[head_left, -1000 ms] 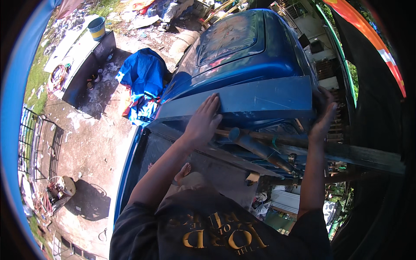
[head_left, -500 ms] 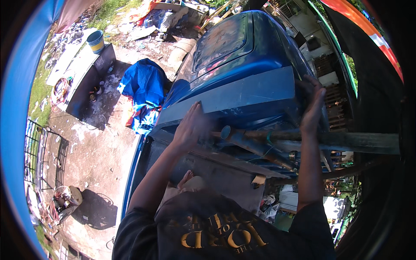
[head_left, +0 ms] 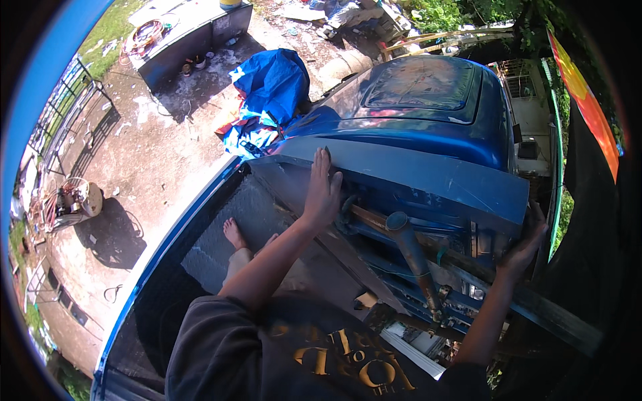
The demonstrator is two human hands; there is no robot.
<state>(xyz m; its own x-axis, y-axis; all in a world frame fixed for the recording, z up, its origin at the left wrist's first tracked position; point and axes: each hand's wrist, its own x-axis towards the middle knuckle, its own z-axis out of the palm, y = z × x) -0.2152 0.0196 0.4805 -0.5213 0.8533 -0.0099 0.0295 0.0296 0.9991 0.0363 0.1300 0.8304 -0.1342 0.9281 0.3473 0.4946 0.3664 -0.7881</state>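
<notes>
Along the front edge of the truck bed (head_left: 210, 244), a long blue panel (head_left: 414, 172) is lying crosswise behind the blue cab (head_left: 361, 134). Toward its left end, the left hand (head_left: 324, 192) is pressing flat, fingers outstretched and unclenched. At its right end, the right hand (head_left: 523, 246) is bracing with bent fingers; whether they are grasping it, I cannot tell. Between the hands, a pipe (head_left: 416, 257) is jutting up. Beyond the bed's front left corner, a blue tarp (head_left: 274, 83) is lying crumpled.

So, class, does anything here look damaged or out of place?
Yes. The long blue panel at the left hand and right hand has pale marks near its front edge, perhaps scuffs, which break its even blue. Farther off, the blue tarp lies bunched up beside the cab, untidy rather than folded.
</notes>
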